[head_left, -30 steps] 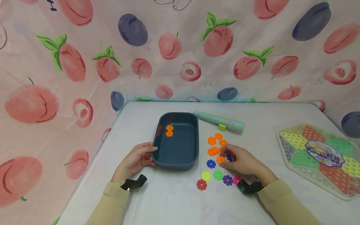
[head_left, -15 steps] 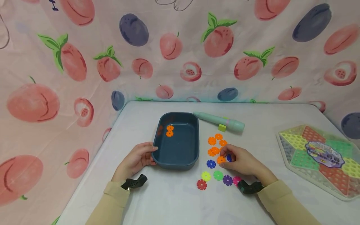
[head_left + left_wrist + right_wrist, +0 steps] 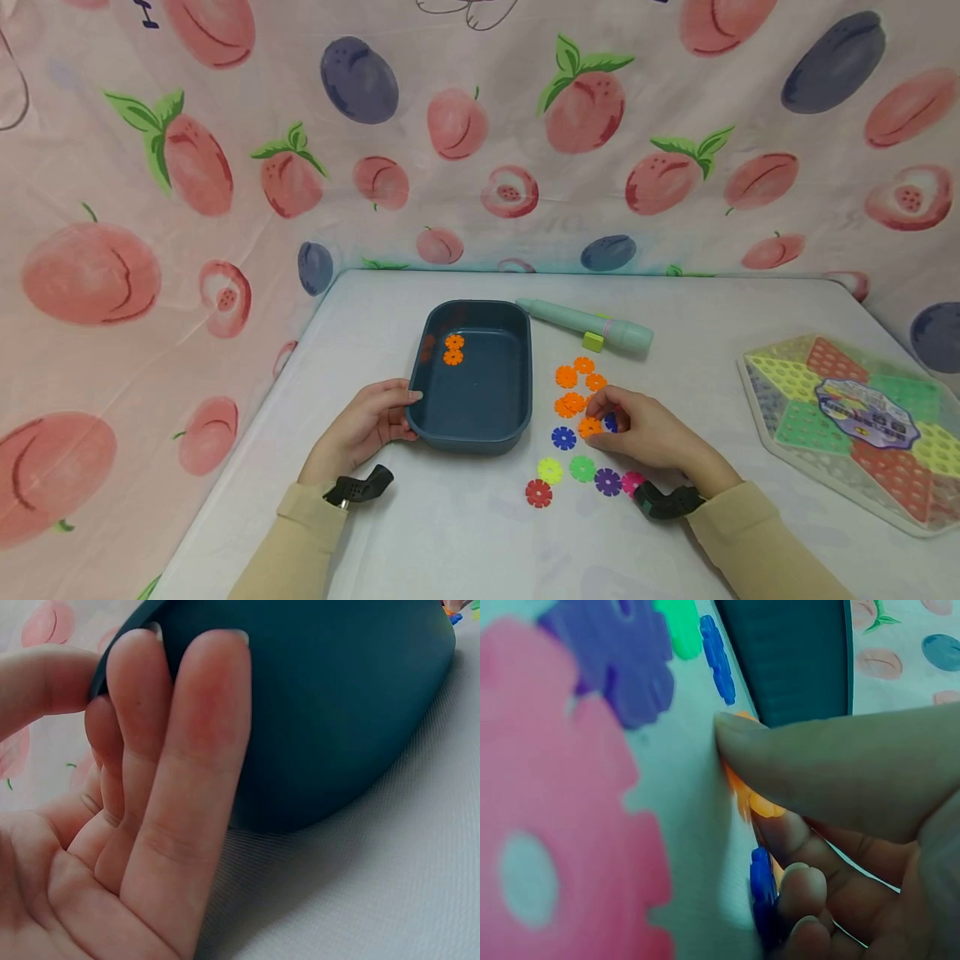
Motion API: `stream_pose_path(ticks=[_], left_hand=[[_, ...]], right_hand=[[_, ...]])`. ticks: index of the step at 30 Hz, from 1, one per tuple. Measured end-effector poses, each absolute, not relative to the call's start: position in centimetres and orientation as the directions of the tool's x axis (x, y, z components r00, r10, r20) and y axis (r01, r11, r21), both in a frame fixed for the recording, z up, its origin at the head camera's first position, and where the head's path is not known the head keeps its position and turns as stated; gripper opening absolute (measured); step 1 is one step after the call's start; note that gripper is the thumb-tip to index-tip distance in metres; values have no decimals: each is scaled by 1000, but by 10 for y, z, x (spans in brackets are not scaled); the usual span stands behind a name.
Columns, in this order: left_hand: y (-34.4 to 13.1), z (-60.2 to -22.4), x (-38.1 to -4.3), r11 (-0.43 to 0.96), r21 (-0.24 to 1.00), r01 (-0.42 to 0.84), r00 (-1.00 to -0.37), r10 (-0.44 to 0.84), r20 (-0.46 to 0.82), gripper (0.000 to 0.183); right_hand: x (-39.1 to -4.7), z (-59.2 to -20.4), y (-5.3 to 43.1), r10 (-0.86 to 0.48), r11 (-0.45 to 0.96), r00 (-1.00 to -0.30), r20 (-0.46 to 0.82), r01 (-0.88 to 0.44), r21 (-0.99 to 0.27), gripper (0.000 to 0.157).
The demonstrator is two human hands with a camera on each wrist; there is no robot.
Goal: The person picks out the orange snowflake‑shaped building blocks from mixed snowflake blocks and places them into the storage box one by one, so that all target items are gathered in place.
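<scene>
My left hand [image 3: 369, 421] grips the near left corner of a dark blue plastic tub [image 3: 520, 421], thumb over the rim and fingers against its outer wall. Two orange interlocking discs [image 3: 453, 357] lie inside the tub. Right of it, my right hand [image 3: 637, 427] holds an orange notched disc [image 3: 590, 427] by its edges, between thumb and index finger, low over the table. In the right wrist view the thumb partly covers that disc [image 3: 765, 805]; a blue disc [image 3: 761, 885] sits by the other fingertips. Several orange discs [image 3: 566, 377] lie just beyond this hand.
Nearer me lie red [image 3: 538, 493], yellow [image 3: 550, 471], green [image 3: 582, 468], purple [image 3: 607, 482] and pink [image 3: 632, 482] discs. A pale green tube-like object [image 3: 585, 321] with a lime block [image 3: 593, 342] lies behind. A hexagonal Chinese checkers board [image 3: 855, 425] is at far right.
</scene>
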State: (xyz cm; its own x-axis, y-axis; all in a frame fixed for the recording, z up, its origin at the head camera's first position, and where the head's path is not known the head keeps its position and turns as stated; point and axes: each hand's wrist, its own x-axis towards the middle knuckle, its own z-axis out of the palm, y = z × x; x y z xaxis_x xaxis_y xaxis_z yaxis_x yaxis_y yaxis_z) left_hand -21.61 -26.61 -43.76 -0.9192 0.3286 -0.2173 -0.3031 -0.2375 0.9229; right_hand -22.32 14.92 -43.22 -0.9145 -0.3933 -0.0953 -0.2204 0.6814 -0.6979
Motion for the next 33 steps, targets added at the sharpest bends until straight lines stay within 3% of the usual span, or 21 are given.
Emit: stream_pose_path(ticks=[16, 33], left_hand=[[-267, -440, -217, -248, 915, -317, -918, 322, -231, 3], [-268, -440, -219, -257, 915, -310, -917, 334, -217, 3]], right_hand=[[-227, -417, 150, -375, 556, -905, -202, -46, -830, 24], [-234, -390, 126, -311, 542, -938, -154, -42, -839, 33]])
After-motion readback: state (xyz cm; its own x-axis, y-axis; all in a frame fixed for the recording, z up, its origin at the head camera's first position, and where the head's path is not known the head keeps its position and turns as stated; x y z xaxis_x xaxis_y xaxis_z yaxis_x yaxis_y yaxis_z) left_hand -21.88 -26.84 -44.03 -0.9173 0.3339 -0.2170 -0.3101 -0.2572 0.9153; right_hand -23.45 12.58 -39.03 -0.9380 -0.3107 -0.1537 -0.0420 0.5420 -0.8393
